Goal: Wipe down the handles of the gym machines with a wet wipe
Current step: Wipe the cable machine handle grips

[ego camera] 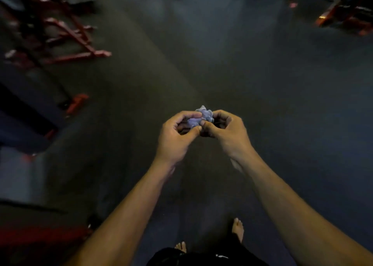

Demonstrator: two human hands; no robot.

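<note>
Two hands meet at chest height over the dark gym floor (252,79), both working a crumpled wet wipe (200,117) between them. The left hand (177,134) pinches the wad with curled fingers above and thumb below, and the right hand (228,132) does the same from the other side, so that the thumbs nearly touch under it. Held like this, away from any equipment, the wipe appears to be getting unfolded or reshaped to offer a fresh face before it goes to a handle; that is a reading of the grip, not something shown. The wipe itself is a small, pale bluish-white bundle, tightly bunched and creased, with a peak of material poking up past the fingertips; whether it is damp cannot be judged in this dim light. Red-framed gym machines (66,35) stand well apart at the upper left, with more red frames (347,13) at the upper right, and no handle is within reach. The person's bare feet (237,228) show on the floor below the forearms.
</note>
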